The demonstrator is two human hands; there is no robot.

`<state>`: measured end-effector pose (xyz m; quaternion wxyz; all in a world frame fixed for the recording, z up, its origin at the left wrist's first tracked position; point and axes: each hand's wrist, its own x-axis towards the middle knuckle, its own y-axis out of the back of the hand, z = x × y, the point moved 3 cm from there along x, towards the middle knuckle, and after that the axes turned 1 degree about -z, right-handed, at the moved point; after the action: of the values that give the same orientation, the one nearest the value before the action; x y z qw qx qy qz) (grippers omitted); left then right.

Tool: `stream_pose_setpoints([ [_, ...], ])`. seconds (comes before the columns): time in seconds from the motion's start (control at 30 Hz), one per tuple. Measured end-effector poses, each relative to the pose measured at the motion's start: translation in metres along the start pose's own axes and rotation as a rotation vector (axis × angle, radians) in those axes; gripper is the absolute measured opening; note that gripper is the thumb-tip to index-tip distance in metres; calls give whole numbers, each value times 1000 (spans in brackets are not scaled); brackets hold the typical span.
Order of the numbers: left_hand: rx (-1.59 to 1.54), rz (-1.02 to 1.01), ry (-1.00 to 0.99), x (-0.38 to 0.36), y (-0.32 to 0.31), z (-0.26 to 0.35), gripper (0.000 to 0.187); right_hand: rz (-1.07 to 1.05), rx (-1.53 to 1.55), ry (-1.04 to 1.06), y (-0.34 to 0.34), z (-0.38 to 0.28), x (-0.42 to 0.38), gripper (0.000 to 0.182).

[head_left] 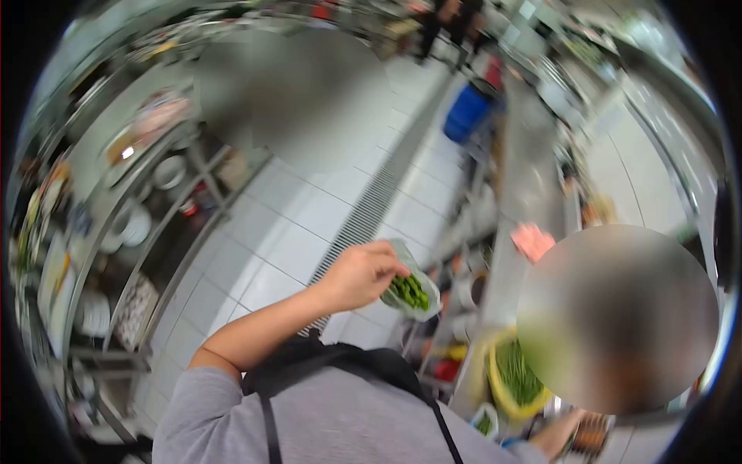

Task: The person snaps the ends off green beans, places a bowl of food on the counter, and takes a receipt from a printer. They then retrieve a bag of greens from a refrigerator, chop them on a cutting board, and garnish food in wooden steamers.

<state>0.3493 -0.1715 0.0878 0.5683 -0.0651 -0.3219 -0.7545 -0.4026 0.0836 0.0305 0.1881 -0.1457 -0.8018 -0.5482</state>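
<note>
My left hand [362, 272] is raised over the tiled floor, shut on the top of a small clear plastic bag [411, 292] holding green vegetable pieces. At the bottom right only part of my right arm and hand [558, 438] shows, low beside a yellow basin [495, 387] filled with long green vegetables; its fingers are hidden. A small clear container of greens [485, 422] sits just below the basin. My grey shirt and black apron straps fill the bottom of the view.
A steel counter [525, 178] runs along the right with a pink cloth [533, 240] on it. A blue bin [466, 113] stands farther down. A floor drain grate [371, 209] crosses the white tiles. Steel shelves with plates and bowls [131, 224] line the left. People [444, 23] stand far off.
</note>
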Motion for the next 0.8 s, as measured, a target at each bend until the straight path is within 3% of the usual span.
stream_pose_setpoints([
  [0.07, 74, 102, 44, -12, 24, -7, 13, 323, -103, 382, 74, -94, -37, 30],
  [0.1, 83, 109, 63, -15, 40, -13, 11, 307, 107, 565, 105, -155, -71, 30],
  [0.17, 179, 164, 89, -32, 59, -19, 11, -380, 1052, 738, 155, -283, -208, 38],
  [0.2, 227, 185, 66, -43, 72, -21, 10, -850, 1500, 752, 137, -327, -280, 39],
  [0.27, 256, 252, 150, -73, 103, -15, 12, -1493, 1334, 1209, 230, -368, -512, 45],
  [0.3, 258, 292, 223, -91, 124, -18, 13, -1303, 1233, 1816, 274, -372, -593, 47],
  [0.33, 263, 375, 243, -112, 145, -19, 18, -1410, 1305, 1949, 299, -367, -664, 38],
  [0.37, 316, 442, 276, -138, 170, -14, 18, -1397, 1317, 2006, 312, -365, -723, 20],
  [0.43, 276, 506, 566, -187, 215, -5, 19, -1488, 1346, 2077, 354, -364, -791, 3],
  [0.57, 619, 636, 564, -286, 276, 0, 12, -1754, 1597, 2274, 437, -336, -896, 6],
  [0.63, 373, 751, 457, -325, 297, -11, 10, -2234, 1304, 2260, 460, -326, -944, 10],
  [0.67, 117, 817, 475, -340, 305, -11, 18, -2429, 1163, 2192, 458, -316, -971, 15],
  [0.7, 128, 846, 493, -354, 318, -9, 18, -2464, 1141, 2213, 471, -313, -994, 15],
  [0.77, -258, 936, 541, -381, 331, -9, 25, -3084, 503, 1961, 492, -298, -1033, 19],
  [0.8, -338, 900, 604, -395, 339, -9, 31, -3231, 191, 1837, 501, -289, -1050, 22],
])
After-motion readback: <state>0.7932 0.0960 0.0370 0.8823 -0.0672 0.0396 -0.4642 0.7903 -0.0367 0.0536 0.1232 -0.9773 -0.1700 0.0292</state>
